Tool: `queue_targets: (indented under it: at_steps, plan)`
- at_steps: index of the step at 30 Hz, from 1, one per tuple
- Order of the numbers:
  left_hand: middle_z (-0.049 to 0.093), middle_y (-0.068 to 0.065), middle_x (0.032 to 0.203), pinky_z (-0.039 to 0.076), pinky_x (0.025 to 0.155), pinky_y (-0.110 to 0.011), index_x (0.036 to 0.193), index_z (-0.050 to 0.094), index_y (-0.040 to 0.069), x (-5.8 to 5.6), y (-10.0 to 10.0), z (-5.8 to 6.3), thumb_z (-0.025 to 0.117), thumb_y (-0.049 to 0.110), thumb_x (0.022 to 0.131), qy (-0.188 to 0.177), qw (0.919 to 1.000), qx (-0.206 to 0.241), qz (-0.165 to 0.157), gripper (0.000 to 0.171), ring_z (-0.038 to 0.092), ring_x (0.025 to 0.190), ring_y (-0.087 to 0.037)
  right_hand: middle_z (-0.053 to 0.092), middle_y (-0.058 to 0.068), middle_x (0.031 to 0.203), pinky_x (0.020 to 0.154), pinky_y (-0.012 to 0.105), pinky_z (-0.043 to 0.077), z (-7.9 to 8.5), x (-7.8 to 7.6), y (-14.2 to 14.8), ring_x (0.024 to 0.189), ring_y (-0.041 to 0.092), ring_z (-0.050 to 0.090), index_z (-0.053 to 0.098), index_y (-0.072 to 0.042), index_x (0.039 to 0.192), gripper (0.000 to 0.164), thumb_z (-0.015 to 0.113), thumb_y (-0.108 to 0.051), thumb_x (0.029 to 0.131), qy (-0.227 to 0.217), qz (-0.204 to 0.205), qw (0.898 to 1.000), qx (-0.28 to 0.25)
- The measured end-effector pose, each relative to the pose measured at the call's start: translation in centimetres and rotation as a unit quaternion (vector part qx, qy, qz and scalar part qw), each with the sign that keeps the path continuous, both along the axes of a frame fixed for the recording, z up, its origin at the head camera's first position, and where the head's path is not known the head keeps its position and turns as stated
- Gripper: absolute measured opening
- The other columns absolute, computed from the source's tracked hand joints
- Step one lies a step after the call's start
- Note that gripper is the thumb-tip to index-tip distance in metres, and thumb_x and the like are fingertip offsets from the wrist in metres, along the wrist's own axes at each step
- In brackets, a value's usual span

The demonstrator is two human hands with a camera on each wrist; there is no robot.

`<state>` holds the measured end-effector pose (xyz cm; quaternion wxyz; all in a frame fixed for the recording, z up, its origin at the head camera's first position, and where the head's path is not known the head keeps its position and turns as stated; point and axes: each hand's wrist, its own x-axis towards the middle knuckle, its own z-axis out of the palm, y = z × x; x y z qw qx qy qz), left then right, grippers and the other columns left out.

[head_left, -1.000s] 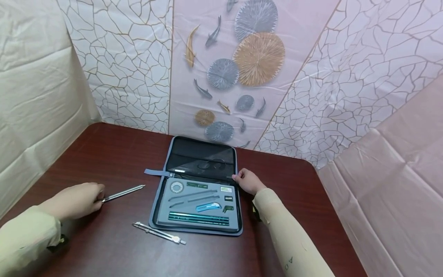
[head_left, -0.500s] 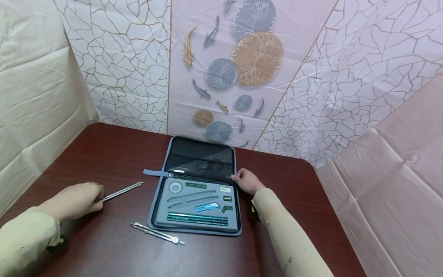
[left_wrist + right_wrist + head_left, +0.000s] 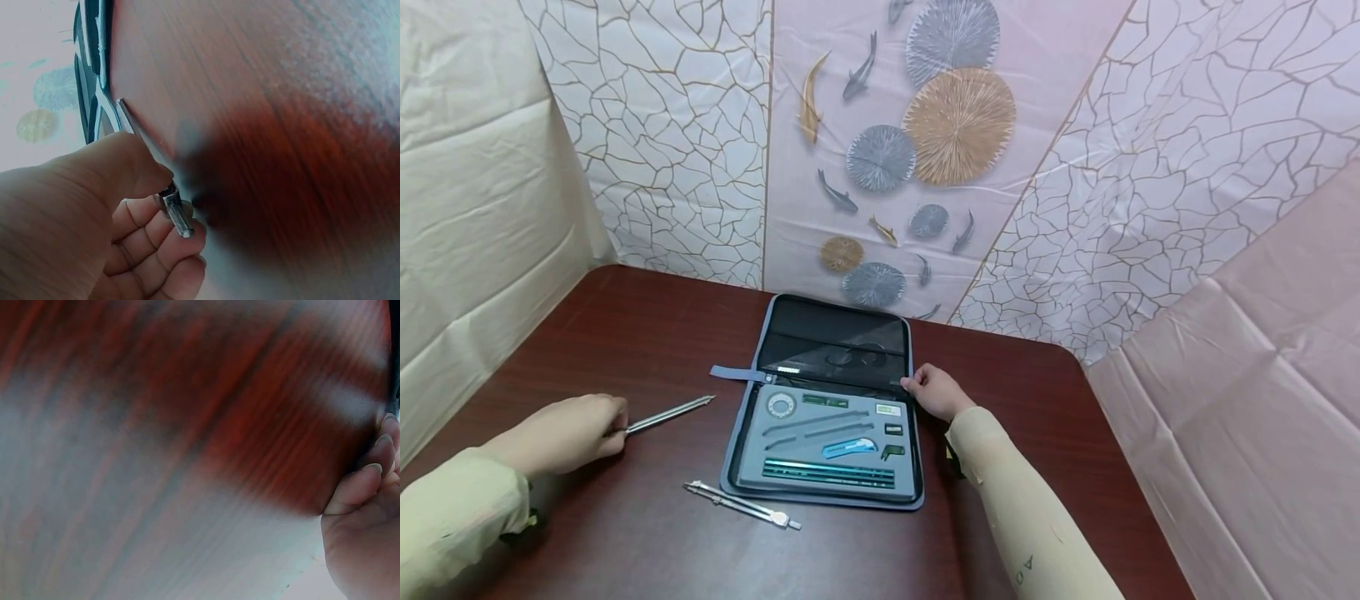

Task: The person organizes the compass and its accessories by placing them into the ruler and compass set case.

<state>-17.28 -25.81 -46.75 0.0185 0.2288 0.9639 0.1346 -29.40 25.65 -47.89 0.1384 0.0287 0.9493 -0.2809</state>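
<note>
My left hand pinches a slim silver drawing compass between thumb and fingers, low over the table left of the case. The compass's short knob end sticks out past the fingertips in the left wrist view. A second silver compass lies folded on the table by the case's front left corner. The blue-grey zip case lies open, its black mesh lid tipped back. My right hand grips the case's right edge near the hinge, fingers curled; in the right wrist view these fingers show at the border.
The grey foam tray holds pencils, a blue cutter, a round white tape ring, an eraser and a sharpener. Long slots in it show bare foam. A blue strap sticks out left. Patterned cloth hangs behind the table.
</note>
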Motion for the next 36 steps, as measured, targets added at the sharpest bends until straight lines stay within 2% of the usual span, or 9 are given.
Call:
queue_targets:
  at_steps: [7,15,19,23,27,31,36]
  plan:
    - [0.045,0.008,0.063,0.036,0.052,-0.029,0.073,0.052,0.013,-0.26,-0.19,-0.05,0.068,0.007,0.067,-0.024,0.9996,0.009,-0.008,0.019,0.039,0.057,-0.007,0.052,0.008,0.075,0.063,0.035,0.041,-0.04,0.04,0.0,0.068,0.023,0.05,0.054,-0.012,0.093,0.03,0.056,-0.041,0.098,0.002,0.001,1.0,0.0]
    - [0.048,0.006,0.066,0.039,0.053,-0.03,0.077,0.054,0.009,-0.54,-0.18,0.16,0.07,0.009,0.071,-0.057,0.9981,0.024,0.0,0.017,0.043,0.058,-0.009,0.052,0.008,0.075,0.062,0.035,0.041,0.06,0.0,0.04,0.068,0.024,0.051,0.054,-0.012,0.092,0.03,0.055,-0.041,0.098,0.002,0.001,1.0,-0.005]
    - [0.046,0.007,0.064,0.036,0.052,-0.029,0.074,0.052,0.012,-0.48,-0.02,0.12,0.068,0.008,0.073,-0.049,0.9986,0.021,-0.003,0.017,0.041,0.056,-0.008,0.052,0.008,0.076,0.063,0.035,0.041,0.04,-0.05,0.12,0.068,0.024,0.051,0.054,-0.012,0.092,0.029,0.055,-0.041,0.098,0.003,0.002,1.0,-0.004]
    - [0.043,0.007,0.063,0.036,0.052,-0.03,0.073,0.051,0.013,-0.36,0.16,0.08,0.066,0.006,0.076,-0.025,0.9995,0.011,-0.017,0.017,0.039,0.056,-0.007,0.052,0.008,0.076,0.063,0.035,0.041,-0.09,0.04,0.12,0.068,0.024,0.051,0.054,-0.012,0.092,0.029,0.056,-0.04,0.098,0.003,0.004,1.0,-0.003]
    - [0.046,0.007,0.065,0.041,0.054,-0.033,0.075,0.053,0.012,-0.3,0.32,0.2,0.066,0.002,0.08,-0.008,0.9995,0.006,-0.029,0.017,0.043,0.059,-0.008,0.052,0.008,0.076,0.063,0.035,0.041,-0.18,0.07,0.11,0.068,0.024,0.05,0.054,-0.012,0.092,0.029,0.056,-0.04,0.098,0.004,0.007,1.0,-0.006]
    - [0.05,0.006,0.071,0.046,0.06,-0.036,0.079,0.056,0.009,-0.3,0.39,0.41,0.067,-0.001,0.082,-0.011,0.9995,0.003,-0.03,0.015,0.05,0.064,-0.009,0.052,0.008,0.076,0.063,0.035,0.041,-0.21,0.01,0.21,0.068,0.024,0.051,0.054,-0.012,0.092,0.029,0.056,-0.041,0.098,0.005,0.007,1.0,-0.003]
    - [0.049,0.006,0.073,0.046,0.061,-0.036,0.08,0.055,0.01,-0.28,0.51,0.22,0.066,-0.002,0.083,0.004,0.9994,0.002,-0.033,0.017,0.049,0.066,-0.008,0.052,0.008,0.075,0.062,0.035,0.041,-0.21,-0.08,0.21,0.067,0.024,0.05,0.054,-0.012,0.093,0.03,0.056,-0.041,0.098,0.004,0.006,1.0,-0.007]
